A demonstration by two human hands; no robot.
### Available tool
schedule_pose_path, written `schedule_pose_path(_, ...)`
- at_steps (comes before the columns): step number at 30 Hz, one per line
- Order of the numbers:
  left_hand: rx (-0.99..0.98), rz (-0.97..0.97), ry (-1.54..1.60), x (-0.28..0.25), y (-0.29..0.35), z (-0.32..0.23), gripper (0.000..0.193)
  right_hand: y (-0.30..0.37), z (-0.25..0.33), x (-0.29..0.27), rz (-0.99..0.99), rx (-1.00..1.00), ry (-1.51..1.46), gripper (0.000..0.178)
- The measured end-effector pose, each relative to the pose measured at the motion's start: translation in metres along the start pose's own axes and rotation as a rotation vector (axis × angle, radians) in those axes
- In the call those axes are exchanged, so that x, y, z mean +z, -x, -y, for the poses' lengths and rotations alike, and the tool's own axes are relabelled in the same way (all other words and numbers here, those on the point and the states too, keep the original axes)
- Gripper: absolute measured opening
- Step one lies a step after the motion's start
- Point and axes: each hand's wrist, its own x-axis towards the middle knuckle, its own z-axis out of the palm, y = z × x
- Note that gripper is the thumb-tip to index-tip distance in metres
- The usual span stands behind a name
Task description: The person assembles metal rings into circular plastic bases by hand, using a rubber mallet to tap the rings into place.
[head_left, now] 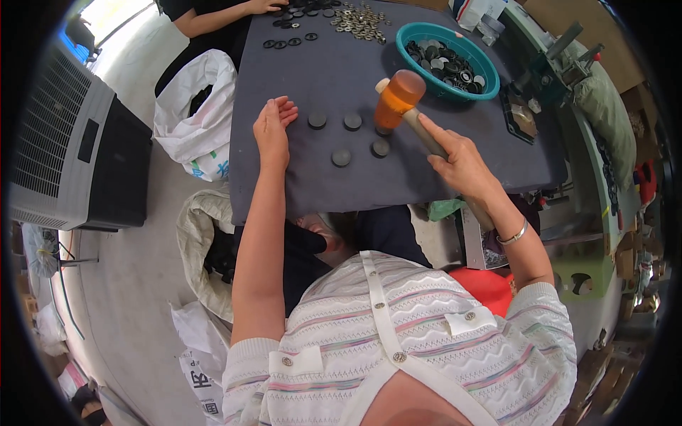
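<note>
My right hand (460,162) grips the wooden handle of a mallet with an orange head (398,98). The head rests on a dark round disc (383,130) on the dark grey table (341,71). Three more discs lie close by: one (317,120) near my left fingertips, one (352,121) beside it, one (342,157) nearer me; another (381,148) sits just below the mallet head. My left hand (273,130) lies flat on the table, fingers together, holding nothing.
A teal bowl (426,32) of dark round parts stands at the far right. Metal rings (361,21) and black rings (291,41) lie at the far edge, near another person's hand (264,6). A green press (550,67) stands right; white bags (199,121) and a grey cooler (67,142) left.
</note>
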Motion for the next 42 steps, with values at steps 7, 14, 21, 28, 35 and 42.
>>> schedule_pose_path(7,0.01,0.006,-0.009,0.002,-0.001,0.0,0.045,-0.002,-0.008,0.013,0.007,-0.012,0.126,0.077)
schedule_pose_path(14,0.001,-0.007,-0.023,0.001,-0.003,-0.001,0.044,0.017,0.018,-0.013,-0.04,-0.031,-0.072,0.076)
schedule_pose_path(21,0.034,0.008,-0.042,0.005,-0.001,-0.002,0.044,0.033,0.011,0.017,0.045,-0.091,0.123,0.079)
schedule_pose_path(28,0.01,0.003,-0.04,0.002,-0.004,-0.001,0.044,0.033,0.017,-0.001,0.015,-0.139,-0.012,0.078)
schedule_pose_path(35,-0.015,0.012,-0.02,0.001,-0.002,-0.001,0.043,0.034,-0.007,0.008,0.05,-0.061,-0.141,0.075)
schedule_pose_path(42,0.419,0.247,-0.732,0.015,0.009,0.007,0.045,0.067,-0.051,-0.009,-0.285,0.233,-0.784,0.066)
